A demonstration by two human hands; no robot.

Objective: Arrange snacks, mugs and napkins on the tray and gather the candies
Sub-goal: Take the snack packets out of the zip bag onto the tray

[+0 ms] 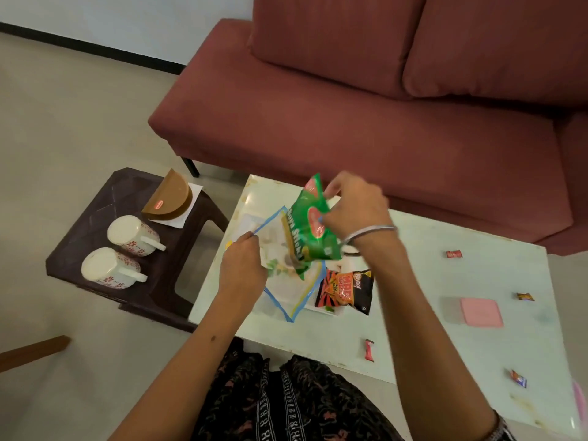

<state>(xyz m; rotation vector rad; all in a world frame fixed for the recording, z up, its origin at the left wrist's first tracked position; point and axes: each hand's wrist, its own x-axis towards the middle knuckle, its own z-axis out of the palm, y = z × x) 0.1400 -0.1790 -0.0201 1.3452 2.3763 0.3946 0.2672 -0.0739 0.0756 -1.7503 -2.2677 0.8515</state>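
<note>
My right hand (353,206) grips a green snack packet (313,226) and holds it over the mouth of a clear zip bag with blue edges (291,296). My left hand (243,264) pinches the bag's top edge and holds it up above the white table (413,329). An orange and black snack packet (345,291) lies on a white tray (321,308), partly hidden under the bag. Several wrapped candies lie scattered on the table: a red one (454,254), a brown one (525,296), a pink one (369,350).
A dark stool (95,214) on the left carries two floral mugs (133,235) (109,268), both on their sides, and a brown half-round holder on white napkins (168,198). A pink box (481,312) sits on the table. A maroon sofa (381,106) stands behind it.
</note>
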